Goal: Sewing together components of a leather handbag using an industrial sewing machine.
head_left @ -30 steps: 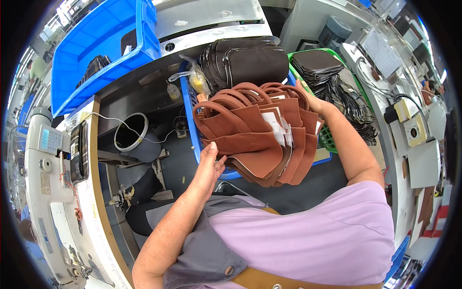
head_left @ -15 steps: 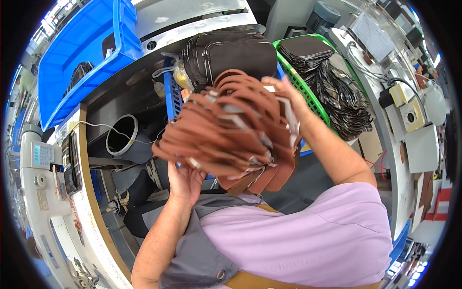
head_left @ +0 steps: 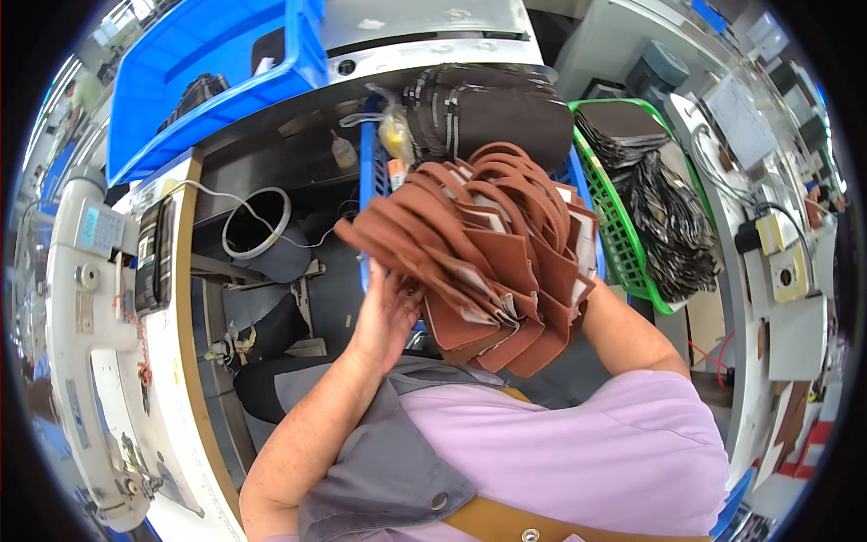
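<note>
A bundle of brown bag pieces (head_left: 497, 262) with looped handles and white strips between layers fills the middle, tilted over a blue perforated crate (head_left: 368, 154). My left hand (head_left: 388, 321) grips the bundle's lower left, fingers curled up against it. My right hand (head_left: 589, 294) is at the bundle's right side, its fingers hidden behind the pieces. Behind the bundle, dark padded panels (head_left: 488, 117) are stacked in the crate, beside a clear bag with something yellow (head_left: 395, 135).
A blue bin (head_left: 153, 99) stands upper left. A green basket (head_left: 646, 271) with dark pieces is at right. A sewing machine (head_left: 77, 271) stands far left. A bucket (head_left: 275, 239) and cable lie below the bench; wired fittings (head_left: 786, 271) line the right edge. A distant person (head_left: 83, 104) is upper left.
The brown bundle has tipped and turned, its handles swinging leftward and its layers fanning out. My left hand has shifted under its left side; my right hand has dropped down behind it.
</note>
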`<state>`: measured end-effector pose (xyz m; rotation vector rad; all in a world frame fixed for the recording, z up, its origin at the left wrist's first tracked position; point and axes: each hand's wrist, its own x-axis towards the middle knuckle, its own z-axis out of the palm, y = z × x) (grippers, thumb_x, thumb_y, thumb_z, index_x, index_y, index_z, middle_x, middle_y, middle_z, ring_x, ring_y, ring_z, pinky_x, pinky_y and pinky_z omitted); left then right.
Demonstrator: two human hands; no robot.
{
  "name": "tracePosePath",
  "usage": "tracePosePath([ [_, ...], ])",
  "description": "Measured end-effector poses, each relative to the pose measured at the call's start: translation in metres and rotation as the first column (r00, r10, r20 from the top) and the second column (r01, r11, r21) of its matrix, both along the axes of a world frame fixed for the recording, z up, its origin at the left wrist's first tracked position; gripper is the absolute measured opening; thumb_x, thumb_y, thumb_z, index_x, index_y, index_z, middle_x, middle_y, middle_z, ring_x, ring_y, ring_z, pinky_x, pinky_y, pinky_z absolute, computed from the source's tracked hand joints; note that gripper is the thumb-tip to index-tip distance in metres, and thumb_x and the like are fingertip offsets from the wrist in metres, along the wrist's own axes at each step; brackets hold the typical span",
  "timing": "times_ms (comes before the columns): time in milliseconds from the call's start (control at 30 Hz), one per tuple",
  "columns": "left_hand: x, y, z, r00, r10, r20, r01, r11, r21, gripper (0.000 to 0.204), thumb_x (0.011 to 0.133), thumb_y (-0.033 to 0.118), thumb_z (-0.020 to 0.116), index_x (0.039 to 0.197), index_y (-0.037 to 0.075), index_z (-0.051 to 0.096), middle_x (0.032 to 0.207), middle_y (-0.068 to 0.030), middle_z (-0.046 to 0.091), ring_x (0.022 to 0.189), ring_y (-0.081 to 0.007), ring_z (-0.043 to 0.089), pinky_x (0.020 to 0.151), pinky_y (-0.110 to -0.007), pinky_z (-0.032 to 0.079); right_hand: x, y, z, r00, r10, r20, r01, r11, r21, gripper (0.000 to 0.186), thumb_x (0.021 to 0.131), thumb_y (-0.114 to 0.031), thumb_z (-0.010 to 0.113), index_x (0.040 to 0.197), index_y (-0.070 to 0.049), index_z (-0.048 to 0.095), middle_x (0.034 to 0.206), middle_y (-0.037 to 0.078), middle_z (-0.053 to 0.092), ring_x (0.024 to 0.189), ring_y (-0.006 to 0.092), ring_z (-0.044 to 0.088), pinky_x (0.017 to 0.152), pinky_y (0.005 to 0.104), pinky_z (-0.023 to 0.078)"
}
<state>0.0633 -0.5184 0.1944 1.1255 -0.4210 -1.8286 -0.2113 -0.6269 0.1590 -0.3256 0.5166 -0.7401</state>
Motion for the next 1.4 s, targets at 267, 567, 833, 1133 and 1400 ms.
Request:
tracePosePath([
  [267,-0.004,0.019,0.014,0.906,-0.122,0.406,0.231,0.945,-0.231,0.096,0.099,0.079,0.01,0.161,0.008,0.027,0.157,-0.0138,0.045,0.148,-0.0271,0.038,0.121,-0.048,0.02,0.003,0.008,0.08,0.919,-0.231,-0.319,0.059,0.882,-0.468,0.088,0.1,-0.073,0.021,0.15,-0.006,0.045,0.145,0.019,0.055,0.132,0.0357,0.053,0.112,0.0496,0.042],
  [567,0.011,0.106,0.152,0.249,0.584,0.772,0.493,0.61,-0.62,0.122,0.089,0.072,0.056,0.158,-0.013,0.002,0.164,-0.0382,0.008,0.154,-0.0548,-0.004,0.114,-0.076,-0.001,0.111,0.022,0.203,0.972,-0.206,-0.11,-0.017,0.408,-0.913,0.082,0.101,-0.07,0.026,0.146,-0.005,0.049,0.14,0.019,0.057,0.127,0.0343,0.056,0.108,0.0479,0.045],
  [833,0.018,0.247,0.195,-0.245,0.862,0.444,0.197,0.492,-0.848,0.14,0.078,0.085,0.053,0.156,-0.016,-0.006,0.16,-0.0449,-0.014,0.151,-0.0594,-0.016,0.116,-0.073,-0.003,0.339,0.174,0.24,0.833,0.54,-0.117,-0.299,0.262,-0.918,0.078,0.101,-0.066,0.03,0.143,-0.004,0.052,0.136,0.019,0.06,0.123,0.033,0.059,0.104,0.0464,0.047],
  [1133,0.024,0.424,0.194,-0.911,0.36,0.202,-0.089,0.308,-0.947,0.152,0.068,0.098,0.049,0.158,-0.013,-0.006,0.155,-0.0488,-0.023,0.144,-0.0672,-0.022,0.105,-0.082,-0.008,0.474,0.406,0.196,0.382,0.895,-0.231,-0.515,-0.001,-0.857,0.073,0.102,-0.062,0.034,0.14,-0.003,0.055,0.131,0.019,0.063,0.117,0.0316,0.061,0.1,0.0447,0.049],
  [1400,0.099,0.541,0.202,-0.897,-0.262,0.355,-0.422,0.278,-0.863,0.142,0.078,0.088,0.056,0.159,-0.009,-0.009,0.166,-0.0331,-0.016,0.155,-0.0487,-0.015,0.119,-0.066,-0.006,0.588,0.588,0.137,0.192,0.96,-0.203,-0.587,-0.054,-0.808,0.069,0.103,-0.059,0.039,0.137,-0.002,0.058,0.127,0.019,0.065,0.113,0.0303,0.064,0.096,0.0432,0.051],
])
